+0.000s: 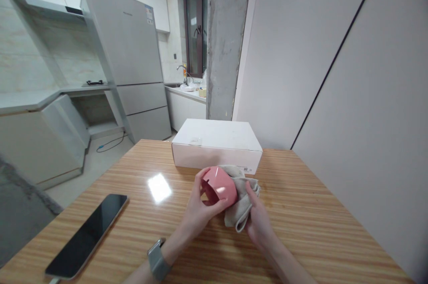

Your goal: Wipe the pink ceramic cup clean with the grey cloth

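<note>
My left hand (pixel 199 209) grips a small pink bowl (pixel 221 186), tipped on its side with the opening facing left, just above the wooden table (pixel 301 212). A watch sits on that wrist. My right hand (pixel 258 219) holds a grey cloth (pixel 241 203) pressed against the bowl's outer right side and base. Part of the cloth hangs down between my hands. Both hands are over the middle of the table, just in front of a white box.
A closed white cardboard box (pixel 217 143) lies at the table's far edge. A dark phone (pixel 88 234) lies face up near the front left edge. Behind the table stand a grey fridge (pixel 130 56), kitchen counters, a sink and a concrete pillar (pixel 227 39). A white wall runs along the right.
</note>
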`<state>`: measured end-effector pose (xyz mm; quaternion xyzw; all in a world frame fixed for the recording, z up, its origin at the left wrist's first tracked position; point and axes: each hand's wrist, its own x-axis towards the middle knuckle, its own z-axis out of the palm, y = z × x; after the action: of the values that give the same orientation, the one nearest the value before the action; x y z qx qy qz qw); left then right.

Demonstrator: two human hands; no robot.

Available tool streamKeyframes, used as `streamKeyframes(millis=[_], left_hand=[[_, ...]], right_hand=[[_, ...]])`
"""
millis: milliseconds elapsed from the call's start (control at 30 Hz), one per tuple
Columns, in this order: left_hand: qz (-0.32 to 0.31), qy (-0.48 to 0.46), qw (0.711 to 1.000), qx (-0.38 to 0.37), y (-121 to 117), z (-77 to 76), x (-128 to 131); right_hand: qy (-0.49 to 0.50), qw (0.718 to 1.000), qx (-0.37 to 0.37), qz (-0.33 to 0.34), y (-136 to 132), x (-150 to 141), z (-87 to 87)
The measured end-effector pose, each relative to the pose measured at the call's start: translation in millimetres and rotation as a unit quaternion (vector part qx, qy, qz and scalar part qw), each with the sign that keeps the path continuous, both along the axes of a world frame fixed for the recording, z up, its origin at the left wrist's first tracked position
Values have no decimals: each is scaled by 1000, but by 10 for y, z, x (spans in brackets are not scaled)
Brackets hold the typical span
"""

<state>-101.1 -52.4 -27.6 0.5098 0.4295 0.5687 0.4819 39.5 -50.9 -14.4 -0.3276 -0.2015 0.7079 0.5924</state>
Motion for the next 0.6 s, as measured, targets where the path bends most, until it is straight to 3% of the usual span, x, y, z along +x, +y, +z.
streamKeyframes(millis=[233, 400, 600], left_hand=[[45, 167, 972, 157, -2, -70, -52], [-21, 91, 994, 63, 2, -51, -52], [36, 0, 999, -8, 2, 78, -37]], right_hand=[[7, 1000, -18, -19, -3, 7, 28], [6, 1000, -14, 1, -10, 21, 8], [15, 1000, -10, 13, -12, 23, 78]])
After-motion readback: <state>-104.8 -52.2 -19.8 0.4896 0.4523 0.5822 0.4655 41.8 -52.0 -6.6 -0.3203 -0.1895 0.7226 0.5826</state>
